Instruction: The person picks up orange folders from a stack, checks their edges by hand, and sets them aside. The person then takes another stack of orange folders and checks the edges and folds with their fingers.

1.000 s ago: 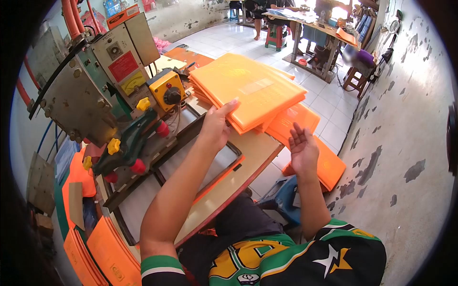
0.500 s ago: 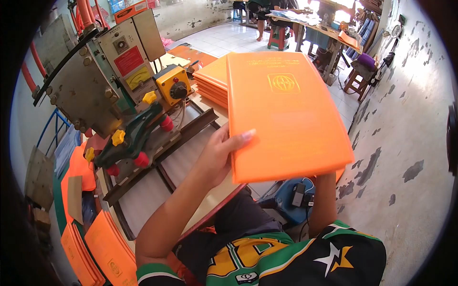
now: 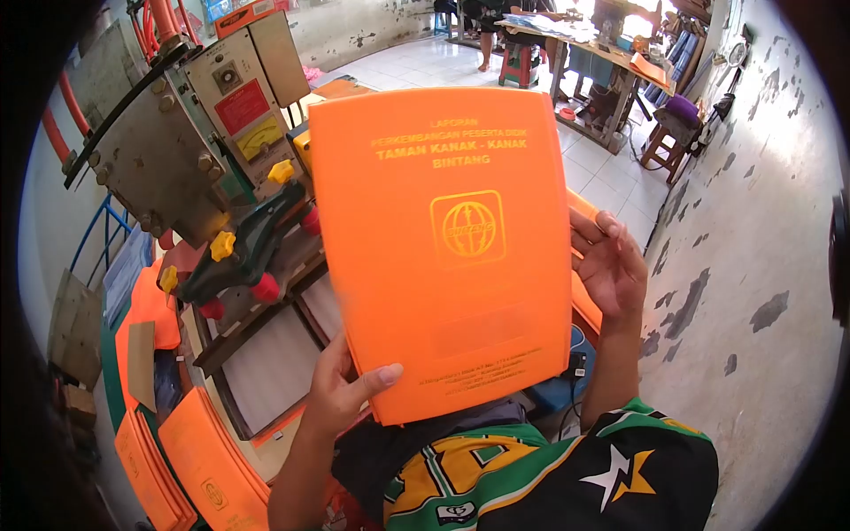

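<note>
An orange report folder (image 3: 390, 292) with gold lettering and a globe emblem is held up in front of me, its printed cover facing me. My left hand (image 3: 350, 385) grips its lower left edge, thumb on the front and fingers behind. Beside the folder's right edge is my right hand (image 3: 615, 265), fingers loosely bent and apart, with nothing visibly gripped. More orange material (image 3: 582, 205) shows behind the right edge near those fingers; whether it belongs to the same folder I cannot tell.
A press machine (image 3: 150, 159) with yellow knobs (image 3: 222, 246) stands at left over a framed bed (image 3: 266, 372). Stacked orange folders (image 3: 208, 456) lie at lower left. A peeling wall (image 3: 753, 292) runs along the right. Farther back are a worktable (image 3: 567, 35), a stool (image 3: 518, 66) and a person's leg (image 3: 486, 49).
The folder has moved left and closer, turning its cover more squarely toward me. My left hand has come lower and nearer. My right hand, hidden before, now shows at the right edge.
</note>
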`<move>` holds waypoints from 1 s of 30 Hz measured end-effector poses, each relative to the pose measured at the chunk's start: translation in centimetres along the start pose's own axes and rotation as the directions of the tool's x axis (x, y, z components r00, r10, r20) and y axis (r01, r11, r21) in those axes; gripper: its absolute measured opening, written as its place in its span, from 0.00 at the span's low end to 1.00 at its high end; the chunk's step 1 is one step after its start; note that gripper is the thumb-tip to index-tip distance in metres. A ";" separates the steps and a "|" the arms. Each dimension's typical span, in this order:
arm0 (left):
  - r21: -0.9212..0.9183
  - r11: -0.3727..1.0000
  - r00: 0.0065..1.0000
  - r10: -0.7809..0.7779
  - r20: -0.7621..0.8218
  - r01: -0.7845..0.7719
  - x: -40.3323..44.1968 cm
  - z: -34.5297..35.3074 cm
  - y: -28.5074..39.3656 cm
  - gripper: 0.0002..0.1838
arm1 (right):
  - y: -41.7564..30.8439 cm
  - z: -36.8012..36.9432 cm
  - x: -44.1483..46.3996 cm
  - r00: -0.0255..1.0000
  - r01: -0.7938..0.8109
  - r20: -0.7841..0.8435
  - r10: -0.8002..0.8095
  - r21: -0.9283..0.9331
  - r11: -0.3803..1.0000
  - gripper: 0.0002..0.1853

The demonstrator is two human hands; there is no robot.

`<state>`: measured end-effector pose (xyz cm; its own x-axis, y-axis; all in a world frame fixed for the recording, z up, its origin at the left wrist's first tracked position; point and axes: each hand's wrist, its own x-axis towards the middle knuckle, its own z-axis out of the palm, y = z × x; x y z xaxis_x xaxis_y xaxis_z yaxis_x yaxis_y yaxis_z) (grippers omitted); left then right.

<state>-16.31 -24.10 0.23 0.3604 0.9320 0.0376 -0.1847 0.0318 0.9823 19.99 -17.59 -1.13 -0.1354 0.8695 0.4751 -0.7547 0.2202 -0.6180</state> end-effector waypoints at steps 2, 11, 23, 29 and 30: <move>-0.008 0.999 0.998 0.042 -0.056 -0.042 -1.0 0.0 -0.1 0.35 | 0.8 1.2 0.1 0.999 -0.005 -0.033 0.005 -0.020 1.000 0.09; 0.031 0.998 0.998 0.050 -0.040 -0.048 -0.2 0.0 0.3 0.30 | 3.8 2.7 1.0 0.982 0.022 -0.187 -0.008 0.071 0.997 0.09; 0.153 0.988 0.959 0.067 -0.275 -0.025 -6.1 1.5 -4.7 0.22 | 5.5 3.9 -0.6 0.973 -0.022 -0.231 0.008 -0.055 0.998 0.07; 0.071 0.995 0.892 0.089 -0.443 -0.064 -10.3 0.8 -7.4 0.21 | 7.4 4.4 -2.1 0.983 -0.173 0.021 0.181 -0.191 0.966 0.12; 0.072 0.995 0.892 0.088 -0.444 -0.062 -10.9 0.6 -7.9 0.21 | 7.7 4.8 -2.3 0.983 -0.174 0.020 0.181 -0.189 0.966 0.12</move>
<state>-18.22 -34.68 -7.80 -0.1012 0.9941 0.0382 -0.1407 -0.0523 0.9887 11.41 -20.00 -4.02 -0.2830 0.8857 0.3679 -0.5841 0.1451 -0.7986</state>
